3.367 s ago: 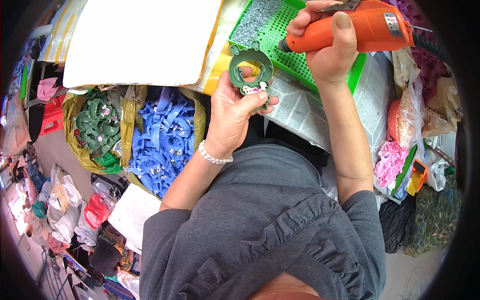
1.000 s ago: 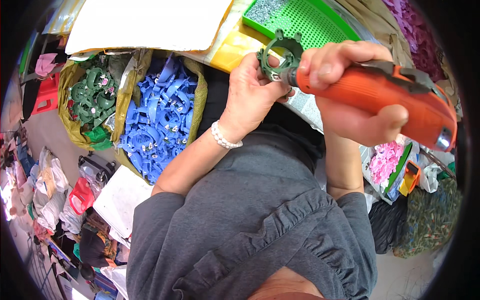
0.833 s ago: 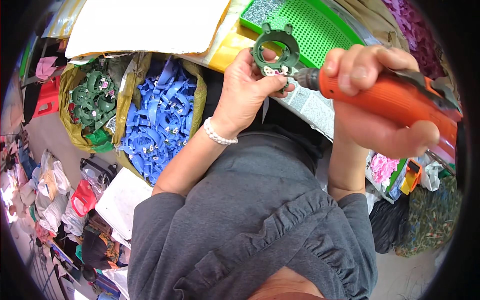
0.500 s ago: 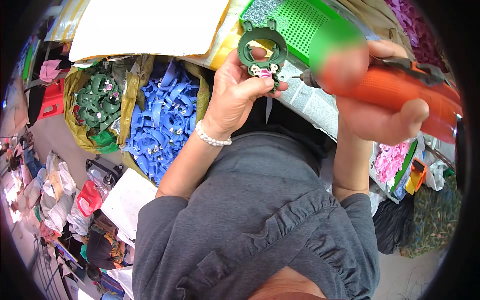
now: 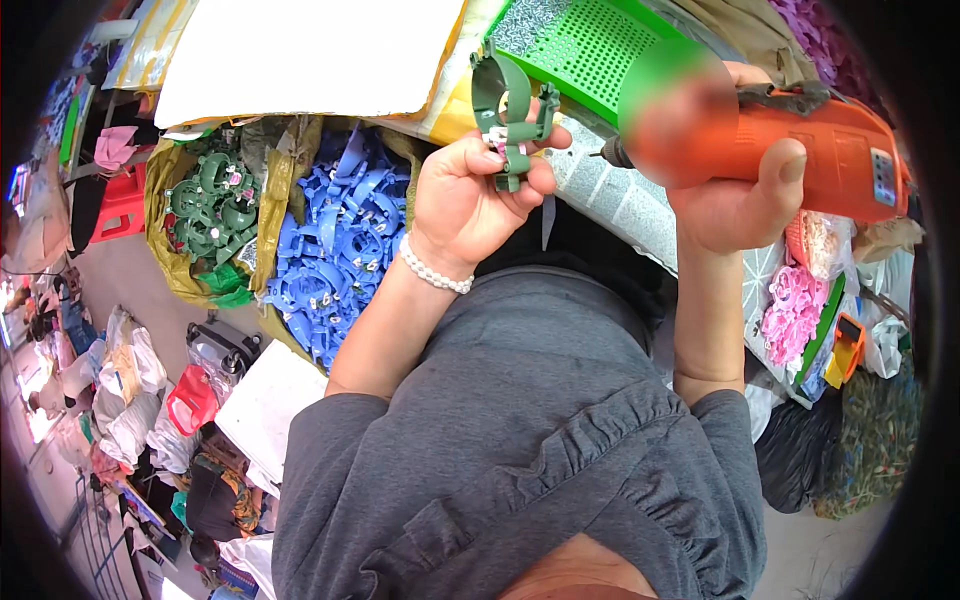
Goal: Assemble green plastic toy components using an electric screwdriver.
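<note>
My left hand (image 5: pixel 475 195) is raised in front of me and grips a green plastic ring-shaped part (image 5: pixel 505 105) with a small pink-and-white piece at its base. My right hand (image 5: pixel 735 195) holds an orange electric screwdriver (image 5: pixel 790 145) level. Its bit (image 5: pixel 610 155) points left toward the green part and stands a short way off from it. A pearl bracelet sits on my left wrist.
To my left a sack of blue plastic parts (image 5: pixel 335 255) stands open, and beside it a sack of green parts (image 5: pixel 215 205). A green perforated tray (image 5: pixel 590 50) and a white sheet (image 5: pixel 300 55) lie on the table ahead. Pink parts (image 5: pixel 790 310) are at right.
The screwdriver bit was against the green part a second ago. It has drawn back to the right. My left hand has turned the part and lowered it slightly.
</note>
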A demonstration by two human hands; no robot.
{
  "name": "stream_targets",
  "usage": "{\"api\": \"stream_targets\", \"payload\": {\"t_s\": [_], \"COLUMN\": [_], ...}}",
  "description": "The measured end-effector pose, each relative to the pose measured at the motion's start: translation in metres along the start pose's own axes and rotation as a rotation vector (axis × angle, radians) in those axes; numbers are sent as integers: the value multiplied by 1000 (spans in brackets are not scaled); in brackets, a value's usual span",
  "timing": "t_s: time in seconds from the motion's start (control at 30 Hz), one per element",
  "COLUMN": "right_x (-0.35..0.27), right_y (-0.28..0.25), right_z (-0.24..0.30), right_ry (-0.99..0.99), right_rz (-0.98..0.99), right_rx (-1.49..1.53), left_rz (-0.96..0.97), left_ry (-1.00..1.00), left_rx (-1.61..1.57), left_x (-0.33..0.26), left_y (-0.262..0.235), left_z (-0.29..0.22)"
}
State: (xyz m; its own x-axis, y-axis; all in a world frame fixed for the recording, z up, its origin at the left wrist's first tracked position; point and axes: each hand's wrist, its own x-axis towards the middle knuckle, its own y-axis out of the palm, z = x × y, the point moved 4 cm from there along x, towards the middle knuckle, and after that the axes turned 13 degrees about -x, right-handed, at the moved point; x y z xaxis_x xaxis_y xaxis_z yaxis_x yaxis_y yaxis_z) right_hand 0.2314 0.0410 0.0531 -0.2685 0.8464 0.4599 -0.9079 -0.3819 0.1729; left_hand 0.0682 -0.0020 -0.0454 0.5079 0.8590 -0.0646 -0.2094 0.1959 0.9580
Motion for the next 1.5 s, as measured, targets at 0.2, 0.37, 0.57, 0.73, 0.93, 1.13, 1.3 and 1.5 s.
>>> {"api": "stream_targets", "payload": {"t_s": [0.2, 0.37, 0.57, 0.73, 0.93, 1.13, 1.3, 1.5], "right_x": [-3, -5, -8, -13, -14, 5, 25, 37], "right_y": [6, 18, 13, 8, -2, -34, -53, -66], "right_z": [1, 9, 19, 16, 21, 28, 41, 35], "right_ry": [79, 202, 251, 249, 207, 174, 53, 128], "right_rz": [-25, -91, 13, 62, -14, -19, -63, -39], "right_rx": [-270, -358, -402, -289, -325, -484, -415, -351], "left_rz": [136, 268, 268, 271, 236, 126, 277, 187], "left_ry": [-49, -93, -79, -174, -248, -255, -352, -225], "left_rx": [-43, 84, 164, 92, 321, 358, 401, 427], "left_x": [-1, -1, 8, 14, 26, 52, 87, 105], "left_y": [17, 33, 44, 54, 54, 63, 75, 85], "left_z": [13, 25, 42, 55, 65, 78, 80, 81]}}
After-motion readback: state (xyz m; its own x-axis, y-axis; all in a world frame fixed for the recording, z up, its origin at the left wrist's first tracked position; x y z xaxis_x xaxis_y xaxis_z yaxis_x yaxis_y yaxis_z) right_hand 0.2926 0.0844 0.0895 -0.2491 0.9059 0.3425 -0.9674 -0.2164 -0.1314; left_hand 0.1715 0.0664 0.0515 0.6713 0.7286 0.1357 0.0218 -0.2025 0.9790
